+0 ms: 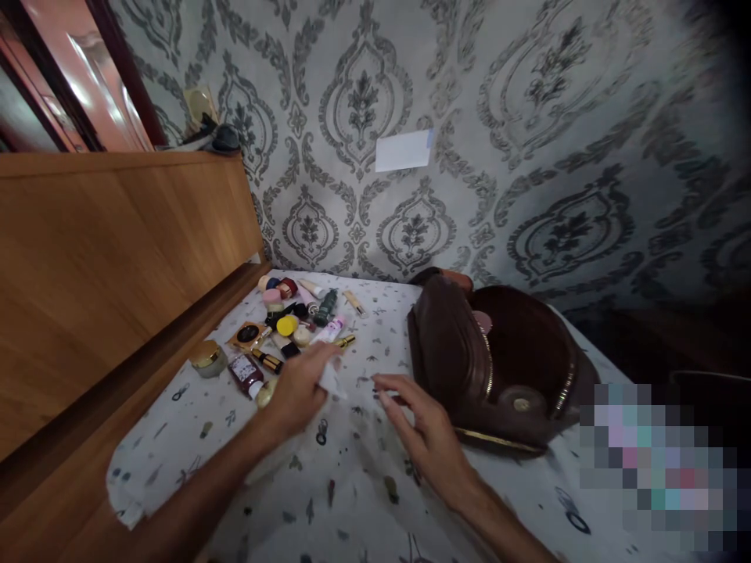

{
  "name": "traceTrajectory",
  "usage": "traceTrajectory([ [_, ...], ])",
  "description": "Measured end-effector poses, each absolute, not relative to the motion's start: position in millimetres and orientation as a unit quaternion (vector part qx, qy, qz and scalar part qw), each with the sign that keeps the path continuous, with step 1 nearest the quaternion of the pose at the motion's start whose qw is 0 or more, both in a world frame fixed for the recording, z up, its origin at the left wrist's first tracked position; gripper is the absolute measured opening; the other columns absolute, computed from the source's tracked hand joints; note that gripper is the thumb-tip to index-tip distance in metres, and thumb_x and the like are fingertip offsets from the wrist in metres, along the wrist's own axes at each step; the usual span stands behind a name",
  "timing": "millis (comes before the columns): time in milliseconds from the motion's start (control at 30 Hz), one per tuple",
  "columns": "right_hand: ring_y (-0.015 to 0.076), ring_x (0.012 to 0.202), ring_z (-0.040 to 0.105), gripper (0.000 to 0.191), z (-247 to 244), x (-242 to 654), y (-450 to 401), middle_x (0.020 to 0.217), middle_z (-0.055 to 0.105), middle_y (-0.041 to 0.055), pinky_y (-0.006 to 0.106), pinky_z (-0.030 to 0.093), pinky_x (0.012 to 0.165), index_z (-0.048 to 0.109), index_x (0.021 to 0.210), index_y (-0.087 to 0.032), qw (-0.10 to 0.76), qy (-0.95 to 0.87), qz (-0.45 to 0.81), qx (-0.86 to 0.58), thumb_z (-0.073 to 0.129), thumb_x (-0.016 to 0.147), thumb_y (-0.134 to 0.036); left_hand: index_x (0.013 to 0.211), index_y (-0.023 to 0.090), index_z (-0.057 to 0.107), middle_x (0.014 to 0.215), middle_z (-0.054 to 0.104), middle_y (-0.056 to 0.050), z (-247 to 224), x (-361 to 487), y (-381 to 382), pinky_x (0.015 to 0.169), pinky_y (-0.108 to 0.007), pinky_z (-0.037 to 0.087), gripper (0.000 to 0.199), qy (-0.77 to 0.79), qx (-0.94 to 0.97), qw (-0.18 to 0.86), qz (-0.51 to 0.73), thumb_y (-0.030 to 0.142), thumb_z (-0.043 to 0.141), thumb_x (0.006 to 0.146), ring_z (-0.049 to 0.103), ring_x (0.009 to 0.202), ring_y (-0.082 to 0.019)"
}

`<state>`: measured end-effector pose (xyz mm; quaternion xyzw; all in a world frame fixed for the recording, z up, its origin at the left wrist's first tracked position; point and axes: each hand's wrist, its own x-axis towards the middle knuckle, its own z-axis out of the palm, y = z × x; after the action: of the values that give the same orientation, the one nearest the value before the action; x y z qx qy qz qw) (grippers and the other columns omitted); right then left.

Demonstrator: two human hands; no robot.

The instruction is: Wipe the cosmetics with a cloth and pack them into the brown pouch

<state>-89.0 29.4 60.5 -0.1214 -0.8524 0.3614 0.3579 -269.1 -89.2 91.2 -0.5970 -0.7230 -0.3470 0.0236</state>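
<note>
My left hand [302, 387] is closed on a crumpled white tissue [333, 380], beside a spread of cosmetics. My right hand [419, 418] hovers over the patterned sheet with fingers curved and apart, near the brown leather bag [440, 336]; I see nothing in it. The bag lies with its zip open. Close to my left hand are a gold tube [346, 342], a dark red bottle with a white cap [245, 375], a black-and-gold tube [267, 360] and a pink-and-white tube [330, 329].
A gold-lidded jar [207, 358], a yellow round cap [287, 325], a dark green bottle [326, 307] and several other cosmetics lie on the white printed sheet [282, 500]. A wooden headboard [129, 234] stands left. Patterned wallpaper [364, 94] is behind. The right side is partly pixelated.
</note>
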Motion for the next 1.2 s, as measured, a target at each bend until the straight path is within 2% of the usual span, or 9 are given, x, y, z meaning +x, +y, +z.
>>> traceTrajectory([
  [100, 0.0203, 0.093, 0.070, 0.028, 41.9, -103.3, 13.8, 0.100, 0.072, 0.0077, 0.029, 0.058, 0.076, 0.069, 0.106, -0.022, 0.318, -0.832, 0.431, -0.142, 0.047, 0.097, -0.038, 0.120, 0.018, 0.061, 0.125, 0.066, -0.005, 122.6, -339.1, -73.8, 0.100, -0.030, 0.043, 0.051, -0.817, -0.514, 0.079, -0.247, 0.000, 0.046, 0.075, 0.057, 0.118, -0.020],
  [167, 0.0204, 0.091, 0.070, 0.029, 31.8, -110.5, 5.6, 0.100, 0.072, 0.0067, 0.031, 0.057, 0.078, 0.069, 0.105, -0.023, 0.304, -0.821, 0.459, -0.151, 0.047, 0.097, -0.039, 0.123, 0.017, 0.061, 0.127, 0.064, -0.007, 136.5, -391.6, -60.1, 0.101, -0.031, 0.041, 0.051, -0.854, -0.460, 0.091, -0.225, 0.003, 0.045, 0.076, 0.056, 0.120, -0.021],
  [300, 0.0203, 0.088, 0.070, 0.028, 15.3, -117.4, 0.5, 0.094, 0.072, 0.0052, 0.031, 0.056, 0.078, 0.069, 0.101, -0.024, 0.296, -0.808, 0.484, -0.158, 0.045, 0.098, -0.039, 0.110, 0.013, 0.068, 0.110, 0.072, -0.012, 139.5, -475.7, -28.9, 0.081, -0.028, 0.045, 0.032, -0.910, -0.372, 0.066, -0.171, 0.019, 0.048, 0.086, 0.063, 0.101, -0.024],
  [433, 0.0194, 0.080, 0.069, 0.028, 4.2, -118.9, 6.2, 0.086, 0.072, 0.0046, 0.029, 0.055, 0.073, 0.069, 0.095, -0.024, 0.283, -0.812, 0.485, -0.161, 0.044, 0.098, -0.037, 0.106, 0.011, 0.069, 0.103, 0.073, -0.013, 118.2, -515.5, 1.7, 0.071, -0.026, 0.043, 0.045, -0.930, -0.350, 0.035, -0.110, 0.049, 0.056, 0.086, 0.064, 0.092, -0.024],
  [600, 0.0188, 0.074, 0.068, 0.030, 1.7, -120.0, 11.5, 0.083, 0.071, 0.0053, 0.029, 0.054, 0.070, 0.069, 0.093, -0.022, 0.272, -0.808, 0.495, -0.168, 0.043, 0.098, -0.037, 0.109, 0.014, 0.068, 0.110, 0.070, -0.014, 90.8, -525.8, 25.0, 0.075, -0.028, 0.044, 0.059, -0.937, -0.346, 0.023, -0.043, 0.058, 0.069, 0.070, 0.062, 0.101, -0.028],
  [733, 0.0184, 0.073, 0.066, 0.030, 4.8, -119.9, 10.6, 0.081, 0.070, 0.0058, 0.029, 0.053, 0.070, 0.069, 0.093, -0.021, 0.266, -0.804, 0.501, -0.176, 0.043, 0.098, -0.036, 0.115, 0.007, 0.065, 0.129, 0.058, -0.026, 79.8, -519.4, 29.8, 0.084, -0.037, 0.045, 0.061, -0.939, -0.340, 0.044, -0.015, 0.054, 0.066, 0.076, 0.057, 0.113, -0.037],
  [933, 0.0191, 0.075, 0.064, 0.035, 7.3, -117.5, 8.1, 0.081, 0.069, 0.0067, 0.030, 0.051, 0.071, 0.071, 0.091, -0.020, 0.258, -0.783, 0.532, -0.193, 0.046, 0.096, -0.044, 0.111, 0.006, 0.068, 0.129, 0.057, -0.027, 87.6, -504.7, 22.9, 0.084, -0.040, 0.048, 0.056, -0.939, -0.339, 0.059, -0.027, 0.052, 0.061, 0.080, 0.060, 0.112, -0.040],
  [1100, 0.0201, 0.077, 0.066, 0.045, 6.2, -117.8, 11.0, 0.088, 0.069, 0.0093, 0.029, 0.051, 0.065, 0.071, 0.095, -0.018, 0.238, -0.647, 0.688, -0.227, 0.062, 0.084, -0.061, 0.108, 0.008, 0.070, 0.118, 0.064, -0.026, 122.3, -488.0, 5.1, 0.076, -0.041, 0.050, 0.058, -0.932, -0.349, 0.070, -0.063, 0.055, 0.062, 0.075, 0.064, 0.104, -0.042],
  [1200, 0.0245, 0.091, 0.070, 0.059, 13.8, -124.9, 15.1, 0.109, 0.069, 0.0097, 0.032, 0.054, 0.069, 0.065, 0.113, -0.024, 0.222, -0.454, 0.829, -0.238, 0.075, 0.071, -0.063, 0.107, 0.015, 0.072, 0.111, 0.069, -0.016, 133.4, -457.3, -12.2, 0.077, -0.038, 0.050, 0.058, -0.903, -0.414, 0.058, -0.095, 0.061, 0.063, 0.073, 0.066, 0.100, -0.036],
])
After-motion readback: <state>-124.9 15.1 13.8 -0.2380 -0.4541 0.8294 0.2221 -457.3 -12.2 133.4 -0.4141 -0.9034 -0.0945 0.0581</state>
